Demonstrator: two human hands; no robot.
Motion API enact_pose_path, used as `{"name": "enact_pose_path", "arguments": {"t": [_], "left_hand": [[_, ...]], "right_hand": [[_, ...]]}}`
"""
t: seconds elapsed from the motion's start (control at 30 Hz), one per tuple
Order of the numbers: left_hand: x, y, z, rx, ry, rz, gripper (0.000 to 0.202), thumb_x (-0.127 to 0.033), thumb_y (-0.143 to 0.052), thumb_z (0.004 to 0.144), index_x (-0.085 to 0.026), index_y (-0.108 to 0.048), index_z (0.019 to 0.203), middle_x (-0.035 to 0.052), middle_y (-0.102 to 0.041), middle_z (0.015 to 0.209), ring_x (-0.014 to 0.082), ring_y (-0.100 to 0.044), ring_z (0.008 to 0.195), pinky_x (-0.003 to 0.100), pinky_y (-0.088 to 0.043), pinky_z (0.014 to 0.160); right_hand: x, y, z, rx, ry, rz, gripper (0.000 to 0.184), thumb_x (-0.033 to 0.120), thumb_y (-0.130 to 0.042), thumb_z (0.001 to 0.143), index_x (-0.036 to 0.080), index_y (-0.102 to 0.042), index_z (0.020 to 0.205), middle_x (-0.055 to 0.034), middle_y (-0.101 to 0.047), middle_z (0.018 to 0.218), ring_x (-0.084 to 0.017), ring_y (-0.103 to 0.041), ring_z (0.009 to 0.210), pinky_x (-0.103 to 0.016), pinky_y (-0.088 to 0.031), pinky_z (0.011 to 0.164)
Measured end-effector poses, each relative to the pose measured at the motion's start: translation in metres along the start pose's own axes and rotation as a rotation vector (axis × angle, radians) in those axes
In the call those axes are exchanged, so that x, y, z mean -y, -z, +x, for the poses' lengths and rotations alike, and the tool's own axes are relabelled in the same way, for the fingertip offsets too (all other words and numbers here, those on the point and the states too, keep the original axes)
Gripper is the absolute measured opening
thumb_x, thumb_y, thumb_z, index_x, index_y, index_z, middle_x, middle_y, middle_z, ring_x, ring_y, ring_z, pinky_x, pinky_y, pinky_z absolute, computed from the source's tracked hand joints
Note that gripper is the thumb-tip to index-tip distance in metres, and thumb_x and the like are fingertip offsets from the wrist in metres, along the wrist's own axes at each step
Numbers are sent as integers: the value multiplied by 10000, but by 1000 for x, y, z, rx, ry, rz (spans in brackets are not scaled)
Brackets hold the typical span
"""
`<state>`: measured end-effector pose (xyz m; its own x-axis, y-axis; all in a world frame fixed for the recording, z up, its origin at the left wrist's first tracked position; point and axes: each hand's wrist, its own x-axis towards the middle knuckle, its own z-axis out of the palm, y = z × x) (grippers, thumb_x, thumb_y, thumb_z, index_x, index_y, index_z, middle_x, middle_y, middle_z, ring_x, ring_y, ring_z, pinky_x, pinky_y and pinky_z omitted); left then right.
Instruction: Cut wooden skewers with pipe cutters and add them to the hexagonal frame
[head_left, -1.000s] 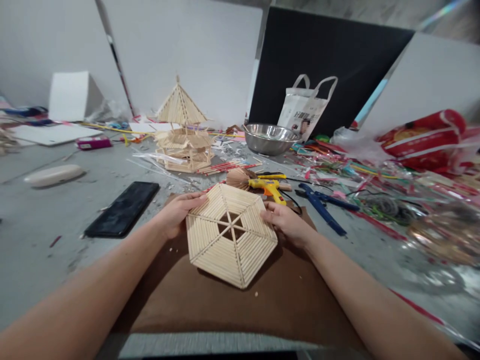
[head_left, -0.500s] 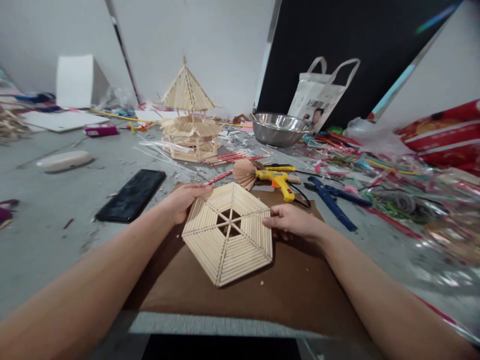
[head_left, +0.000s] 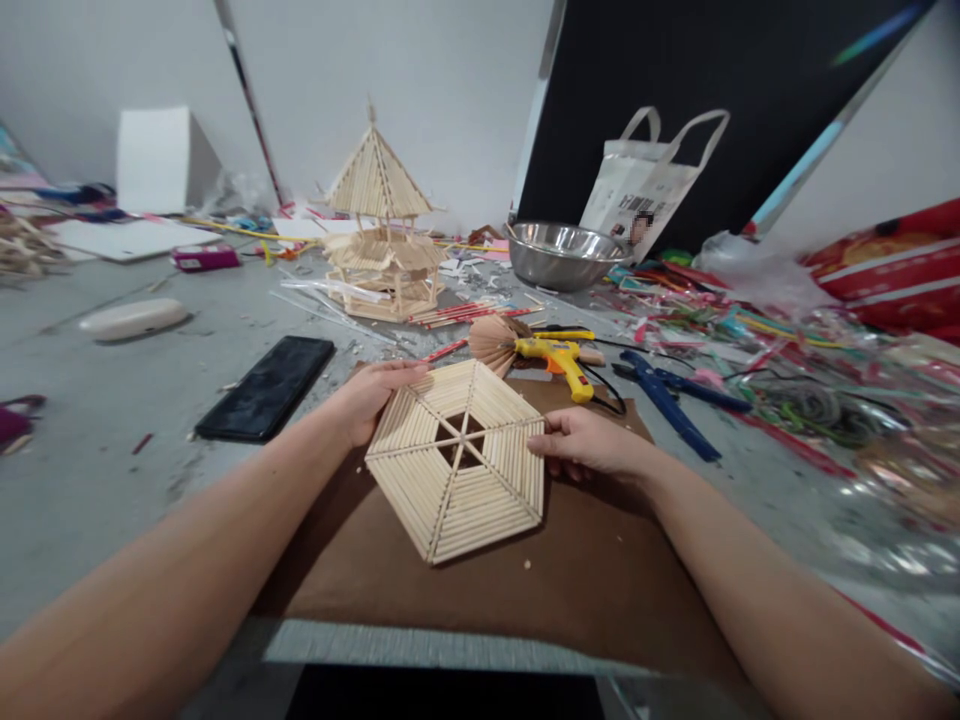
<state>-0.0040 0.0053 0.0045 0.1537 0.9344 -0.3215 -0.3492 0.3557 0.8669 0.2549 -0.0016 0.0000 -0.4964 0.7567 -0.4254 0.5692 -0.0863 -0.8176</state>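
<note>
A flat hexagonal panel of thin wooden sticks point(head_left: 457, 460), with a small open hexagon at its centre, is held a little above a brown mat point(head_left: 570, 580). My left hand point(head_left: 371, 395) grips its far-left edge, fingers curled over the rim. My right hand point(head_left: 581, 445) pinches its right edge between thumb and fingers. Behind the panel lie a small fan of sticks point(head_left: 491, 340) and a yellow glue gun point(head_left: 555, 355).
A stick-built pagoda model point(head_left: 379, 245) stands further back. A black phone point(head_left: 266, 388) lies to the left, a steel bowl point(head_left: 559, 255) and a white bag point(head_left: 649, 180) behind. Blue pliers point(head_left: 664, 395) and a litter of coloured sticks and plastic wrappers cover the right side.
The hexagonal panel has turned slightly in my hands and my right hand has shifted its hold along the right edge. The view has swung a little to the left and down.
</note>
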Motion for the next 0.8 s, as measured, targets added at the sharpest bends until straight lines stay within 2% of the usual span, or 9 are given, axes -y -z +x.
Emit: {"name": "enact_pose_path", "arguments": {"t": [0.3, 0.5, 0.8], "left_hand": [[-1, 0, -1, 39, 1, 7, 243, -99, -550, 664, -113, -552, 907, 75, -635, 737, 189, -610, 607, 317, -513, 525], [-1, 1, -1, 57, -15, 10, 291, -104, -541, 672, -110, -536, 963, 102, -631, 815, 199, -610, 637, 341, -512, 558], [0, 1, 0, 64, -76, -33, 226, -102, -532, 673, -134, -568, 893, 58, -640, 736, 184, -611, 613, 324, -508, 556]], "right_hand": [[2, -2, -1, -47, -6, 47, 400, 525, -551, 626, 146, -500, 744, 25, -518, 514, -33, -394, 321, -155, -254, 277], [2, -4, 1, -124, 22, 91, 349, 487, -554, 646, 158, -492, 743, 48, -486, 496, -34, -383, 315, -162, -268, 285], [4, -6, 2, -242, 62, 261, 345, 464, -567, 644, 162, -487, 791, 58, -476, 495, -38, -373, 319, -170, -251, 297]]}}
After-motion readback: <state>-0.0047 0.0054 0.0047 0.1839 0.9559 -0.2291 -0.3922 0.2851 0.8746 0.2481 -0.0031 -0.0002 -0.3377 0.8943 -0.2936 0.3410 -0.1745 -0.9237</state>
